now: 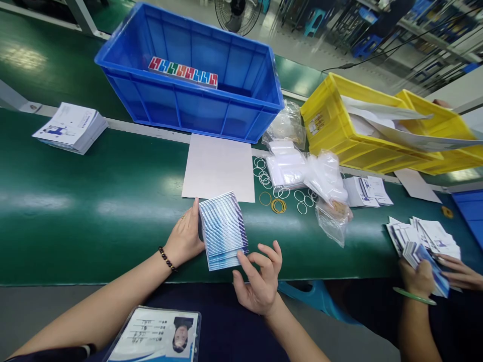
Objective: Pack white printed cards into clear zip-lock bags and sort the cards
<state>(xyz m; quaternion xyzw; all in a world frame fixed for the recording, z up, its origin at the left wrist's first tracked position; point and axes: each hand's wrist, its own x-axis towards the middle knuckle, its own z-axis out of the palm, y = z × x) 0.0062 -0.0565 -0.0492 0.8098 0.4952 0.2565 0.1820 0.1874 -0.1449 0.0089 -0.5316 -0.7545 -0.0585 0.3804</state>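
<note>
A thick stack of blue-and-white cards stands on edge on the green table, fanned slightly. My left hand presses flat against the stack's left side, its fingers held together. My right hand is at the stack's near right corner, thumb and forefinger pinching the corner of the front cards. A white sheet of paper lies just behind the stack.
A blue crate with a coloured box inside stands at the back. Yellow crates hold paper at the right. Rubber bands, plastic bags and leaflet piles lie around. A co-worker's hands sort cards at far right.
</note>
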